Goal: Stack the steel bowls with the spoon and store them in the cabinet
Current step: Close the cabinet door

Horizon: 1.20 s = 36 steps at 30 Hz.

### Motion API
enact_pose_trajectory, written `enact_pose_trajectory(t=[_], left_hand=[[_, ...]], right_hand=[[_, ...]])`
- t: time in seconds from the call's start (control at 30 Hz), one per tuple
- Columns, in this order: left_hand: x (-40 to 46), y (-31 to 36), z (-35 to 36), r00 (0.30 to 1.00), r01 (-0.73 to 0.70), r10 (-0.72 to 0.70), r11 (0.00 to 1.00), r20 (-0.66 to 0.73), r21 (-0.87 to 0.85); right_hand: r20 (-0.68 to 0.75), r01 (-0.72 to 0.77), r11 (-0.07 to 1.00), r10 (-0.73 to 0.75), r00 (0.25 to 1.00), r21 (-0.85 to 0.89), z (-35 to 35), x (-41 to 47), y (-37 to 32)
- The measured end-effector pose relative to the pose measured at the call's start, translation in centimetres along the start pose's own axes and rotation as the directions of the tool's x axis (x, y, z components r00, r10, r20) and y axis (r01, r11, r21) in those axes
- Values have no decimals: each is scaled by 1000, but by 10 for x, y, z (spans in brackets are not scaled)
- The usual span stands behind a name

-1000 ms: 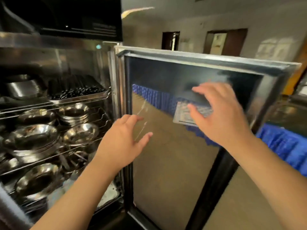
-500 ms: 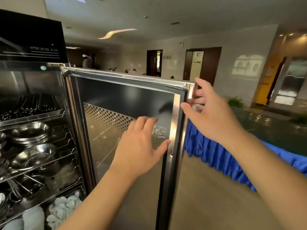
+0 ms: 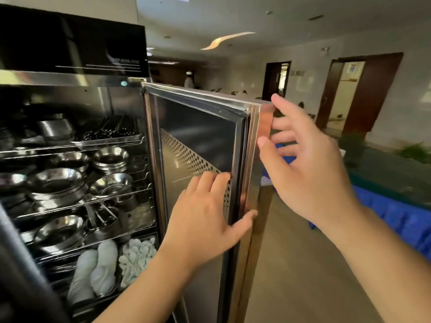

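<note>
The steel cabinet (image 3: 70,75) stands open on the left. Steel bowls (image 3: 58,180) sit in stacks on its wire shelves, with a smaller stack (image 3: 110,159) behind them. I cannot make out a spoon among the bowls. The cabinet door (image 3: 198,141) is swung out towards me, nearly edge-on. My left hand (image 3: 205,217) lies on the door's inner panel, thumb hooked round its free edge. My right hand (image 3: 307,173) is at the upper free edge, fingers spread, thumb touching the metal strip.
A tray of dark chopsticks (image 3: 107,136) is on the top shelf. White ceramic spoons (image 3: 137,255) and stacked white dishes (image 3: 98,271) fill the bottom. A dark bar (image 3: 18,264) crosses the lower left. Blue-skirted tables (image 3: 396,217) stand right, and a person in white (image 3: 189,80) far back.
The door has swung from broadside to nearly edge-on. My left hand slid to its free edge and hooked a thumb round it. My right hand moved to the top corner.
</note>
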<state>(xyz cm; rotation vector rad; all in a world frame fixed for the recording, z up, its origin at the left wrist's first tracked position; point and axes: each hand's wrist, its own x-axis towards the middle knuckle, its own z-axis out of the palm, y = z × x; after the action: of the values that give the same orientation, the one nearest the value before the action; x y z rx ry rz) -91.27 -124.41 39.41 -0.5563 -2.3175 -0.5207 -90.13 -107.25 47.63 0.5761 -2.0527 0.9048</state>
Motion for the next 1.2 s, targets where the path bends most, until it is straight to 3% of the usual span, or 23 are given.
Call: enact_pose_trajectory(t=[0.2, 0.43, 0.67, 0.9, 1.1, 1.2], left_hand=[[-29, -10, -38, 983, 155, -149, 987, -103, 49], [-71, -39, -98, 913, 364, -331, 925, -238, 111], [-109, -87, -155, 856, 479, -401, 853, -326, 209], [-131, -149, -195, 795, 585, -496, 780, -349, 222], [-148, -229, -232, 791, 584, -487, 782, -370, 218], [-149, -262, -237, 809, 565, -463, 783, -362, 262]], right_hand=[[59, 220, 948, -239, 969, 231, 23, 0, -24], [164, 316, 828, -431, 887, 463, 73, 3, -62], [279, 395, 780, -567, 775, 486, 137, -7, -110], [443, 284, 844, -491, 750, 454, 201, -20, -138], [574, 42, 896, -318, 754, 441, 291, -37, -170], [672, -93, 920, -207, 711, 382, 327, -49, -178]])
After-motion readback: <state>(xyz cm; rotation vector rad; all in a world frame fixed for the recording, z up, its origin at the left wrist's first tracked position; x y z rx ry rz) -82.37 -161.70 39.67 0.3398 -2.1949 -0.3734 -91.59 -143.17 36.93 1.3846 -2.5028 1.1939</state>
